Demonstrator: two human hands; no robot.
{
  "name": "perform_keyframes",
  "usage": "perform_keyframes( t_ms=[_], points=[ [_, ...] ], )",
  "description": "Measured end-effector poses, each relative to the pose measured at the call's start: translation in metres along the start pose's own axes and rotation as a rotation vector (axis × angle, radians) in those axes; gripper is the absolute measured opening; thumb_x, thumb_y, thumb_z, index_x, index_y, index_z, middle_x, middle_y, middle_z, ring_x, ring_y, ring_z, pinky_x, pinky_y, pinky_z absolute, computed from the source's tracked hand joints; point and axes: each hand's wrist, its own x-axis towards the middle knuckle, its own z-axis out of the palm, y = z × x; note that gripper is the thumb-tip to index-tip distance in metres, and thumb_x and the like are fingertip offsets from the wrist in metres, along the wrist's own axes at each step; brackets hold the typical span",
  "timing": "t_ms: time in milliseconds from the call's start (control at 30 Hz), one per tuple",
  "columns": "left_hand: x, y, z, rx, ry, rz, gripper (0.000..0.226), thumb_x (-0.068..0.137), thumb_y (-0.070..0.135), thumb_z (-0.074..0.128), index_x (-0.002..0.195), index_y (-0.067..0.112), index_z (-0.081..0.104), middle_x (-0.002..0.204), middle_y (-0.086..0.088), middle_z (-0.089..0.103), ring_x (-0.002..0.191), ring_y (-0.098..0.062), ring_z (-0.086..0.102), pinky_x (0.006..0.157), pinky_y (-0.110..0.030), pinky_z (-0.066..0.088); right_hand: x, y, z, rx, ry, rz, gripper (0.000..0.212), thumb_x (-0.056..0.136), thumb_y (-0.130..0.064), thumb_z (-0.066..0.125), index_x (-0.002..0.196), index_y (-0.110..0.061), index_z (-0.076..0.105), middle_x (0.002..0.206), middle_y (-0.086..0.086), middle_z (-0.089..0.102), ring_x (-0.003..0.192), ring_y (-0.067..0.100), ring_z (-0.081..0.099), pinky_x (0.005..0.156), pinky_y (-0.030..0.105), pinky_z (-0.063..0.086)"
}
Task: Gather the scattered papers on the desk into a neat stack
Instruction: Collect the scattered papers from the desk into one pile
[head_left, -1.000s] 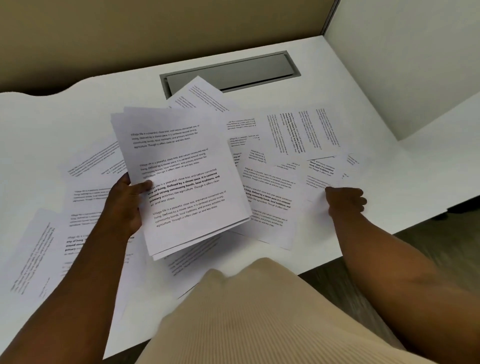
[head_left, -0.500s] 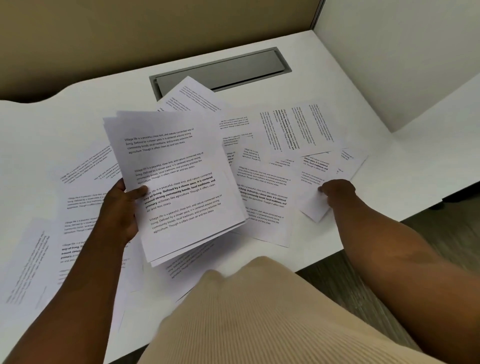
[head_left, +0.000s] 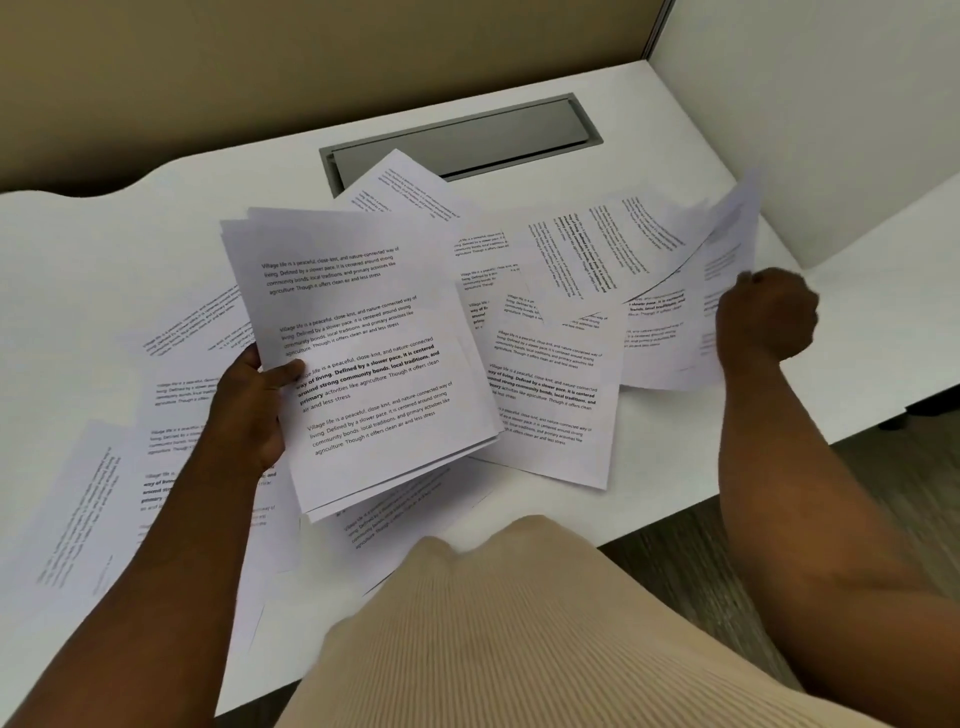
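Note:
My left hand (head_left: 249, 405) grips a stack of several printed sheets (head_left: 363, 353) by its left edge and holds it tilted above the white desk (head_left: 130, 234). My right hand (head_left: 766, 317) is closed on a single sheet (head_left: 727, 249) at the right, lifted off the desk and curling upward, blurred. More printed sheets lie scattered flat: one near the middle (head_left: 550, 395), one at the far left (head_left: 78, 519), one by the cable tray (head_left: 400, 187), and others partly hidden under the held stack.
A grey recessed cable tray (head_left: 462, 140) sits at the back of the desk. A beige partition (head_left: 260, 67) stands behind and a white wall panel (head_left: 805, 104) on the right. A second white surface (head_left: 893, 312) adjoins at the right. Wood floor shows below the desk edge.
My right hand has pinched a sheet at the right side and raised it off the desk, up and to the right. The left hand still holds the stack in about the same place.

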Motion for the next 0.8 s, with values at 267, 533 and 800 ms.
perform_keyframes(
  t_ms=[267, 533, 800],
  points=[
    [0.0, -0.004, 0.005, 0.005, -0.033, 0.024, 0.05, 0.086, -0.008, 0.055, 0.128, 0.018, 0.058, 0.125, -0.007, 0.066, 0.114, -0.033, 0.061, 0.097, -0.05, 0.049, 0.01, -0.04, -0.06, 0.014, 0.2, -0.247, 0.037, 0.098, -0.034, 0.042, 0.116, -0.012, 0.065, 0.118, 0.014, 0.066, 0.11, 0.037, 0.06, 0.084, 0.038, 0.047],
    [-0.003, -0.002, 0.003, -0.018, -0.033, 0.014, 0.045, 0.086, -0.009, 0.054, 0.121, 0.019, 0.06, 0.124, -0.01, 0.065, 0.103, -0.03, 0.064, 0.093, -0.05, 0.051, -0.003, -0.07, -0.067, 0.458, 0.294, -0.514, 0.042, 0.093, -0.043, 0.041, 0.102, -0.017, 0.073, 0.099, 0.002, 0.075, 0.082, 0.019, 0.063, 0.067, 0.018, 0.031],
    [-0.007, 0.0, 0.003, -0.067, -0.059, -0.019, 0.046, 0.087, -0.008, 0.053, 0.126, 0.016, 0.058, 0.123, -0.011, 0.066, 0.106, -0.033, 0.064, 0.093, -0.052, 0.051, -0.052, -0.102, -0.05, 1.058, -0.383, -0.282, 0.017, 0.091, -0.021, 0.064, 0.102, -0.01, 0.071, 0.065, -0.027, 0.066, 0.064, -0.015, 0.057, 0.069, 0.01, 0.048]
  ],
)
